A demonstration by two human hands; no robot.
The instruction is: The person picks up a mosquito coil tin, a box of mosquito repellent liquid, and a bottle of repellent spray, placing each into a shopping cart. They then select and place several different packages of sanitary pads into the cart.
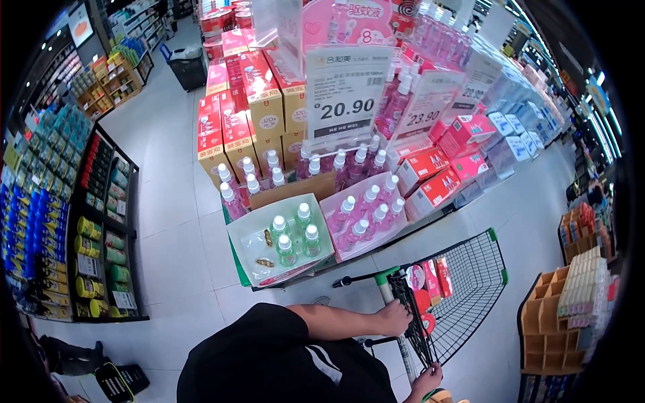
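My left hand (395, 319) is closed on the shopping cart (470, 295) at its handle side. Lower down, my right hand (428, 380) is closed at the cart's near end, by the folded black wire flap (411, 302); some of its fingers are hidden. Inside the wire basket are red boxes (443, 277), a pink round pack (415, 277) and red round containers (422, 300). Beside the cart, a white box (252, 232) holds several green spray bottles (286, 250) and two small wrapped items. A neighbouring box holds pink spray bottles (356, 235).
Price signs (346, 94) and stacked red-gold cartons (259, 84) rise behind the bottles. Shelves of packaged goods (87, 221) line the left. A wooden display rack (547, 322) stands right. Near the lower left, a person's legs (70, 354) show beside a black basket (119, 381).
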